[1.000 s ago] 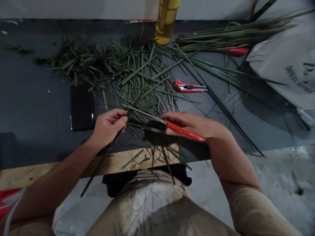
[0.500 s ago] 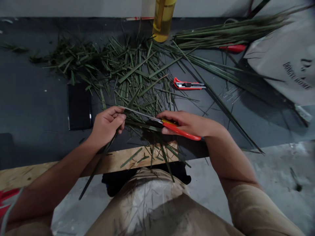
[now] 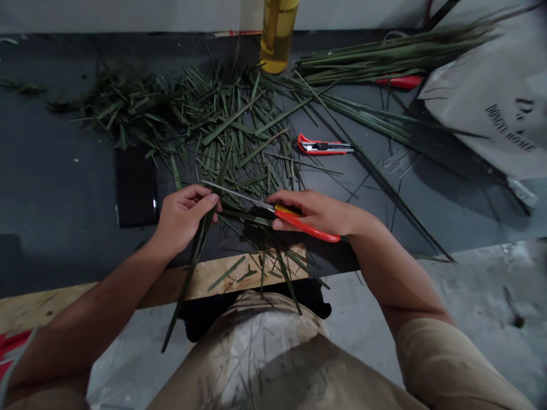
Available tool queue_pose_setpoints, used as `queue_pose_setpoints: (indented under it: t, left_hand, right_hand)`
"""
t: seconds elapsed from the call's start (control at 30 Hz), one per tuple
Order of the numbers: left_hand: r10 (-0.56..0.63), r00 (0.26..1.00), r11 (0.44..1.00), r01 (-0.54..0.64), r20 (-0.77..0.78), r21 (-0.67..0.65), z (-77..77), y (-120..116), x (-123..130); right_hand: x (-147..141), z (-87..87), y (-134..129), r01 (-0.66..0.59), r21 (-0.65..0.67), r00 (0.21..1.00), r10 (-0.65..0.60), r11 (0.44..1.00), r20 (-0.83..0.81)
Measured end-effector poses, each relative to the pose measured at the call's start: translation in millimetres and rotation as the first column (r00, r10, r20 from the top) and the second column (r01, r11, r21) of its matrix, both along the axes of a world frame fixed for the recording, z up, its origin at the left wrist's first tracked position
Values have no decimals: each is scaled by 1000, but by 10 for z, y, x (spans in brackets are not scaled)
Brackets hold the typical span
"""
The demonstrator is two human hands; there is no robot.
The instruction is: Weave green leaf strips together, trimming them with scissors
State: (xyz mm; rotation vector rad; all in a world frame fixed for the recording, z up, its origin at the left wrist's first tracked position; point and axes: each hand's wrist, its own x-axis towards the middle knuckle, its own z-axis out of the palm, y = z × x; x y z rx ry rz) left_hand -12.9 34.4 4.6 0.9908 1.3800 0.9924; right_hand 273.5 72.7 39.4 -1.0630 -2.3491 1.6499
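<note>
My left hand [image 3: 186,213] pinches a long green leaf strip [image 3: 188,285], which hangs down past the table's front edge and reaches up over the pile. In my right hand [image 3: 307,210] are scissors with red and yellow handles [image 3: 307,226]. Their long thin blade [image 3: 233,192] points left and crosses the strip just above my left fingertips. Below that blade, more green leaf shows between the hands. Cut green pieces [image 3: 231,119] lie heaped right behind both hands.
A black phone [image 3: 135,188] lies left of my left hand. Beyond my right hand are a red cutter [image 3: 325,146], a yellow bottle [image 3: 277,40], long leaves [image 3: 384,57] and a pale bag [image 3: 491,97]. Scraps lie on a wooden edge [image 3: 256,270].
The strip in my left hand has swung: its lower end moved right and its upper part now stands steeper. The scissors and right hand sit slightly further left in view.
</note>
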Motion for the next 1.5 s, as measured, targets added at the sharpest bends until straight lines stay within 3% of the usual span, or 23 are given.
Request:
queue_pose_setpoints:
  t: [0.7, 1.5]
  left_hand:
    - [39, 999, 999, -39, -32, 9, 12, 55, 30]
    - [42, 997, 996, -47, -63, -72, 68, 58, 14]
  right_hand:
    - [-30, -51, -15, 1, 68, 1000, 0, 998, -9]
    - [-83, -18, -76, -20, 236, 991, -12, 971, 136]
